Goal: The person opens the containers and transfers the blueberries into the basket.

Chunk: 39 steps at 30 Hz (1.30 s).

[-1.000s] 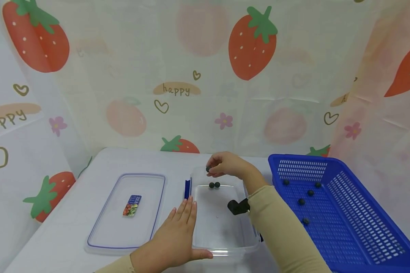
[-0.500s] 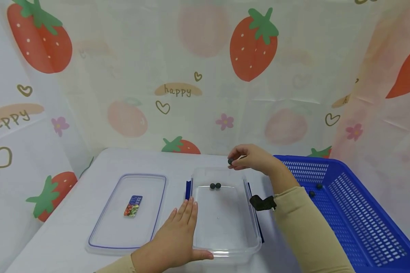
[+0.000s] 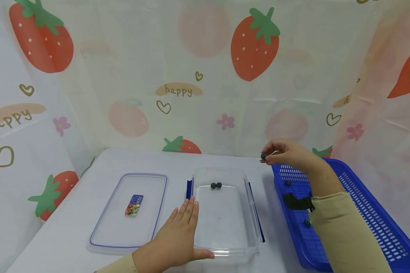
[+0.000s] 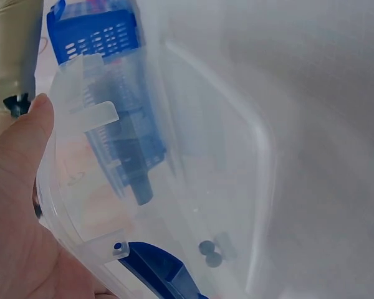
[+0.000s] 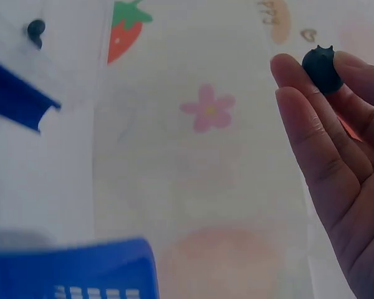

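Between thumb and fingertips, my right hand pinches a dark blueberry with a small crown, above the far left edge of the blue basket. My left hand lies with straight fingers along the left side of a clear plastic container, its thumb at the near rim. Inside the container, two blueberries sit side by side towards the far end. More blueberries lie in the basket, partly hidden by my right arm.
A clear lid with a blue seal and a colourful label lies left of the container. Blue side clips hang off the container's sides. A strawberry-print curtain encloses the white table.
My right hand has moved right, from over the container's far end to over the basket's edge, still pinching the blueberry. My left hand stays at the container.
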Each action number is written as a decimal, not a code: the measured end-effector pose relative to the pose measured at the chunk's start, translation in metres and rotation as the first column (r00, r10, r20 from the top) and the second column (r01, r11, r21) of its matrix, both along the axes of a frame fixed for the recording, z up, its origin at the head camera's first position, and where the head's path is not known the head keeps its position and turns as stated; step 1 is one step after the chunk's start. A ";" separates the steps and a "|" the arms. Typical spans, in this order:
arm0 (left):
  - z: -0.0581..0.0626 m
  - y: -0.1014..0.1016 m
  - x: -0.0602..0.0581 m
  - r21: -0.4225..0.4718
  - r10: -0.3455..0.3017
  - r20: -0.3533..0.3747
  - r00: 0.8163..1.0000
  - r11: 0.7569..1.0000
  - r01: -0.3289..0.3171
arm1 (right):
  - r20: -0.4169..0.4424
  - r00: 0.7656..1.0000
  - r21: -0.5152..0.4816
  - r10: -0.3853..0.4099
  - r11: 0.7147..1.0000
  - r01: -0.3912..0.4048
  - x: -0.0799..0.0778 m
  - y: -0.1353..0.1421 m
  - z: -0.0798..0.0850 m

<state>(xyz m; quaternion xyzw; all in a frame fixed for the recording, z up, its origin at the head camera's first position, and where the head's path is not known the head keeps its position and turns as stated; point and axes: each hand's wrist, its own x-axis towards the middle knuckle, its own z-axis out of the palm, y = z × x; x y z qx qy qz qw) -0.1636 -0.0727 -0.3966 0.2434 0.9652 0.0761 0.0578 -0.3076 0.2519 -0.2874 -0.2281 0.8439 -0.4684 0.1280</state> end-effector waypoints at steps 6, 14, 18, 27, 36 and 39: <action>0.001 0.001 0.000 -0.005 0.000 0.009 1.000 1.000 0.000 | -0.013 1.000 0.009 -0.026 1.000 0.026 0.011 0.037 -0.005; 0.001 0.001 -0.001 -0.004 0.006 0.016 1.000 1.000 -0.006 | -0.061 0.997 0.014 -0.042 0.999 0.043 0.024 0.084 -0.020; 0.001 0.002 -0.002 -0.008 0.003 0.008 1.000 1.000 -0.003 | -0.080 0.994 0.027 -0.077 0.996 0.079 0.032 0.106 -0.028; -0.001 0.002 -0.001 -0.003 0.000 0.006 1.000 1.000 0.000 | 0.017 0.985 0.127 -0.171 0.978 0.168 0.053 0.151 -0.046; -0.001 0.002 0.000 -0.004 0.008 0.017 1.000 1.000 -0.008 | 0.116 0.962 0.178 -0.245 0.959 0.223 0.063 0.180 -0.064; -0.001 0.002 0.001 -0.003 0.010 0.014 1.000 1.000 -0.010 | 0.153 0.949 0.197 -0.276 0.949 0.245 0.063 0.184 -0.069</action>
